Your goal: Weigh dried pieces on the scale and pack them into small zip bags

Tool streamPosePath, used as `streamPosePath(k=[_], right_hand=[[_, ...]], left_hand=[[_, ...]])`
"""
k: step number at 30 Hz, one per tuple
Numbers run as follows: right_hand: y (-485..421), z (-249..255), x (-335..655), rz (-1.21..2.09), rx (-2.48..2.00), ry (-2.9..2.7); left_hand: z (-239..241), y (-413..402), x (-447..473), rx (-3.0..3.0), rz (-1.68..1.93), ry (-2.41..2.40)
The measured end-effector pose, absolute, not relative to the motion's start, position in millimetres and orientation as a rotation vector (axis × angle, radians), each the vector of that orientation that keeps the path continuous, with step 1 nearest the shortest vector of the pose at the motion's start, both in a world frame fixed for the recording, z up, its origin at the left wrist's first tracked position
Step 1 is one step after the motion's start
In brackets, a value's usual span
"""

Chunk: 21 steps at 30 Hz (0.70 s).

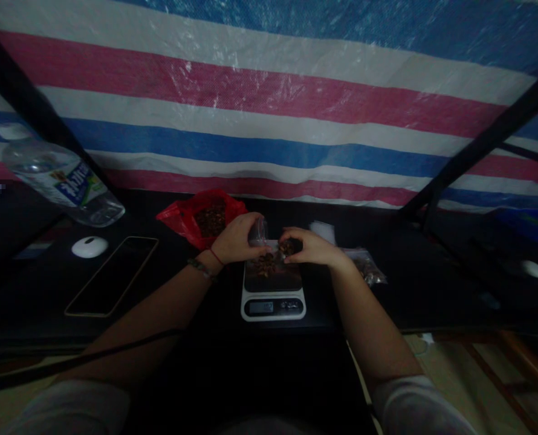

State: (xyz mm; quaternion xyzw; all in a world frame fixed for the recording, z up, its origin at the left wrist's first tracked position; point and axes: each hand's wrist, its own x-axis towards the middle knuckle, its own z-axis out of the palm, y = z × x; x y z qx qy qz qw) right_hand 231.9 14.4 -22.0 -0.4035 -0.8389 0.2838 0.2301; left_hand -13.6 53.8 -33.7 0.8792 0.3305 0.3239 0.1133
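Observation:
A white kitchen scale (pixel 273 315) with a lit display stands before me on the black table. Small brown dried pieces (pixel 265 264) lie on its dark plate. My left hand (pixel 235 240) is curled around a clear plastic bag (pixel 262 229) at the scale's back left. Over the plate's right side, my right hand (pixel 312 246) pinches a small clump of brown dried pieces (pixel 288 248). Beside my left hand, an open red plastic bag (pixel 182 220) contains more brown pieces (pixel 211 220). The dim light hides the exact kind of these pieces.
A filled clear zip bag (pixel 367 267) and white packets (pixel 323 231) lie right of the scale. Leftward are a phone (pixel 112 275), a white mouse (pixel 89 246) and a plastic bottle (pixel 64 175). A striped sheet (pixel 269 90) hangs behind, between dark poles (pixel 477 142).

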Motion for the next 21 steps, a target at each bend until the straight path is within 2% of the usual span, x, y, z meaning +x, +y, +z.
streamPosePath(k=[7,12,17,21], right_hand=[[17.9,-34.0,224.5,0.920,-1.036,-1.959],[16.7,-36.1,215.0,0.849,-0.974,-1.778],[16.7,-44.0,204.0,1.025,-0.915,-1.646],[17.3,-49.3,200.4,0.928,-0.964,-1.644]], left_hand=[[-34.3,55.2,-15.0,2.591,0.904,0.925],[-30.8,51.0,-12.5,2.600,0.849,0.892],[-29.1,48.4,-10.1,2.635,0.829,0.886],[-27.8,46.7,-7.8,2.648,0.863,0.870]])
